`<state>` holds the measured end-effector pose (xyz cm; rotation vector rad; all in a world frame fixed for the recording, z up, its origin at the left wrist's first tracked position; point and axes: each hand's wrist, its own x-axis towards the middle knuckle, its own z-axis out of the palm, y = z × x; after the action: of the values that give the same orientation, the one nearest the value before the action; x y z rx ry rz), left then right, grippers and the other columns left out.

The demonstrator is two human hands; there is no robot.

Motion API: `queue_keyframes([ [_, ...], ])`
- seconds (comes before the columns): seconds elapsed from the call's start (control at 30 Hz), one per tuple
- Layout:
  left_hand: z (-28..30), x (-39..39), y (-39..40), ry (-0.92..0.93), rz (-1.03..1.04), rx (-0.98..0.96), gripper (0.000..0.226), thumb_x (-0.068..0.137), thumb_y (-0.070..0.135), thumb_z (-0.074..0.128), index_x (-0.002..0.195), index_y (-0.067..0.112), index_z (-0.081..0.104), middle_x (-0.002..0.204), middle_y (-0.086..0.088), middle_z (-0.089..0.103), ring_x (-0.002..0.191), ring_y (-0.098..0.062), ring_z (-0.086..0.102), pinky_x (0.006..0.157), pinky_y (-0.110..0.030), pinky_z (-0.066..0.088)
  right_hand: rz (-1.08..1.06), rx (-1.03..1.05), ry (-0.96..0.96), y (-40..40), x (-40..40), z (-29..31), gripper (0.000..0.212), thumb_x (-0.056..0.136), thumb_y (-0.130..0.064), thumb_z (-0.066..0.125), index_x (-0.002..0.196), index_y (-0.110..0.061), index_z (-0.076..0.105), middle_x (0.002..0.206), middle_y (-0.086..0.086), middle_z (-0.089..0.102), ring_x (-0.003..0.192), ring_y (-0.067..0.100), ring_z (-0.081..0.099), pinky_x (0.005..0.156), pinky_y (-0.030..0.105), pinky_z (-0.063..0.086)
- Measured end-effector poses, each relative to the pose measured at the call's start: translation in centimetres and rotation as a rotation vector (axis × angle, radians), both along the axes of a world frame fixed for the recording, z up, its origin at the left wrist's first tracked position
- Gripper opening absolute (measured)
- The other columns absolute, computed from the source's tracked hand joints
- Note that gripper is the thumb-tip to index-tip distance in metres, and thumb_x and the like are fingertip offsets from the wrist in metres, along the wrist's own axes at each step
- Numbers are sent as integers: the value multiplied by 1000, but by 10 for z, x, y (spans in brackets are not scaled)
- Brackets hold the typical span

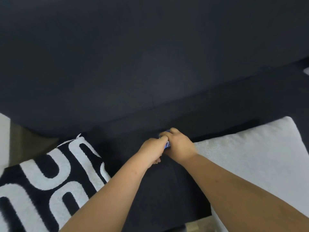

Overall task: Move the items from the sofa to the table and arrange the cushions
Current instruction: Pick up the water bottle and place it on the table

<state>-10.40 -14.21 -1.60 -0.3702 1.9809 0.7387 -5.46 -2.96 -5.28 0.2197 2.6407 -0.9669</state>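
Both forearms outstretched, left hand [154,146] and right hand [179,144] together clutching blue packet [167,144] over sofa [150,64].

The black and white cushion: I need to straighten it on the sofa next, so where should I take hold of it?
Grip the black and white cushion at its far pointed corner, coming from the left hand's side. It lies flat, that corner is nearest, and both hands currently hold a small blue item.
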Motion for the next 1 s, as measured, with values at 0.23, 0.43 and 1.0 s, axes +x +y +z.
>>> queue_keyframes([
  [0.23, 46, 25, 47, 264, -70, 293, 43, 93, 50, 43, 69, 17, 55, 65, 1, 57, 61, -20, 54, 65, -38, 49, -538, -98, 311, 46, 47, 33, 25, 77, -26, 75, 102, -25, 72, 77, -8, 57, 68, 7, 56, 60, 17, 47],
  [0.43, 64, 59, 106, 447, -342, 165, 10, 89, 20, 50, 96, 23, 56, 91, 6, 63, 79, -14, 61, 67, -35, 51, -802, -99, 388, 98, 97, 75, 13, 77, -31, 73, 86, -24, 67, 69, -19, 54, 66, 0, 53, 62, 7, 37],
  [1.0, 95, 367, 343, 489, -1185, 646, 38, 82, 20, 65, 118, 28, 57, 115, 9, 58, 111, -13, 59, 90, -31, 51, -1504, 148, 343, 263, 433, 138, 16, 73, -31, 69, 70, -16, 65, 65, -2, 62, 64, 18, 55, 61, 32, 47],
])
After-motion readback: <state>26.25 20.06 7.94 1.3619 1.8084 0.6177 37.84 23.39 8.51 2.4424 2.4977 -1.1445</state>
